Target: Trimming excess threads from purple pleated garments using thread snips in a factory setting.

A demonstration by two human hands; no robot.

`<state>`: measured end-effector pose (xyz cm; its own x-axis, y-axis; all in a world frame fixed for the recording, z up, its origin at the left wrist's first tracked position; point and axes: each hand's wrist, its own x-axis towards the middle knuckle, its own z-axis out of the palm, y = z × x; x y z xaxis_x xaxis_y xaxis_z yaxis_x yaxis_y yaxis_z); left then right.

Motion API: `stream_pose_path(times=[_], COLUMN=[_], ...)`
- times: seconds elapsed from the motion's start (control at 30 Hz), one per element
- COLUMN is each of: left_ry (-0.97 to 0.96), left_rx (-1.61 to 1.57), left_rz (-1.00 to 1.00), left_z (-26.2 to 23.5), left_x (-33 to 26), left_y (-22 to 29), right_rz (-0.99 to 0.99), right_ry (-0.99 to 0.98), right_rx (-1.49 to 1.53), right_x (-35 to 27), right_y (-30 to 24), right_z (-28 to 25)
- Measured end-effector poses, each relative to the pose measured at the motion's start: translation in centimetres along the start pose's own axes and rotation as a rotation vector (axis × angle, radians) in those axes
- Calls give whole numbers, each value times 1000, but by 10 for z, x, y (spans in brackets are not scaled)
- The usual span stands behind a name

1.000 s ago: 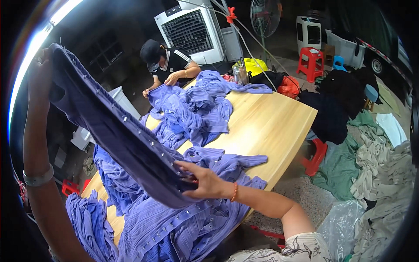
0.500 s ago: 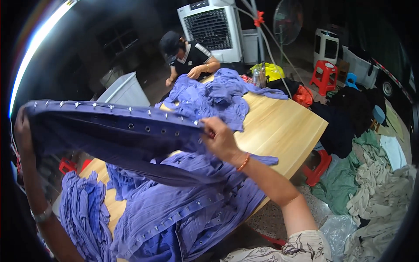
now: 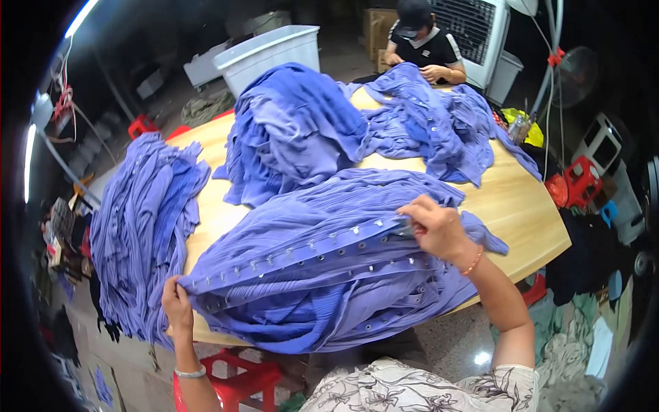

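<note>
Hands grip one purple garment at both ends, stretched flat across the lower middle of the frame on the wooden table. The left hand, lower left, has its fingers pinched closed on the corner of the snap-studded band; the right hand, right of centre, has fingers curled shut over the band's other end. By the look of it, part of the work is done: a neat stack of like garments hangs at the left edge, while a loose heap at upper centre seems still to be handled. Another person works at the top.
</note>
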<state>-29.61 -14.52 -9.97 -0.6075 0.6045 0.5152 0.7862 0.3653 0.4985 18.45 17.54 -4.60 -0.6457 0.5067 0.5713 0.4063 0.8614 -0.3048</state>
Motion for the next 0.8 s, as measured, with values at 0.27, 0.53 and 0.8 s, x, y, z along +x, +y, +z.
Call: stream_pose_path(times=[0.27, 0.53, 0.8], left_ry=[99, -94, 13], left_rx=[-83, -58, -6], left_rz=[58, 12, 149], left_z=[-30, 1, -15], left_x=[25, -42, -25], left_y=[15, -30, -5], right_rz=[-155, -20, -77], right_ry=[137, -9, 45], right_rx=[-192, -192, -216], right_x=[12, -48, -45], right_y=[-30, -23, -22], right_z=[-38, -22, -40])
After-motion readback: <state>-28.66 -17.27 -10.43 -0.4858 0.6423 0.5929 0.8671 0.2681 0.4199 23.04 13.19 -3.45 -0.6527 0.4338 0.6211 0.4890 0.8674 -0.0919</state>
